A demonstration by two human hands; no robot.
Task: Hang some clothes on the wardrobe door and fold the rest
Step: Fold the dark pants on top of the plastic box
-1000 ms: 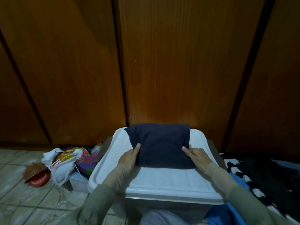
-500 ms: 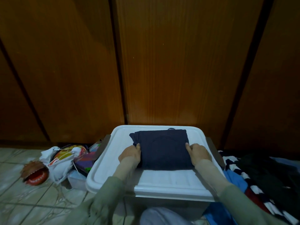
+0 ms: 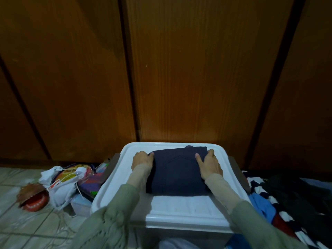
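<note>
Since a second ago: the dark navy garment (image 3: pixel 177 172) has gone from a loose bundle under fingertips to a flat, squared rectangle, and both hands have slid up to its far corners.
Garment place: on the white bin lid (image 3: pixel 181 206), toward 12 o'clock of the lid.
Left hand (image 3: pixel 142 159): at 9 o'clock of the garment, fingers curled over its left edge, holding it.
Right hand (image 3: pixel 209 163): at 3 o'clock, thumb on top, fingers wrapped round the right edge.
Meaning: this fold looks finished; probably ready to be set aside.
Still waiting: striped and blue clothes pile (image 3: pixel 269 200) at 4 o'clock.
Wardrobe doors (image 3: pixel 197 78): closed, nothing hanging.
</note>
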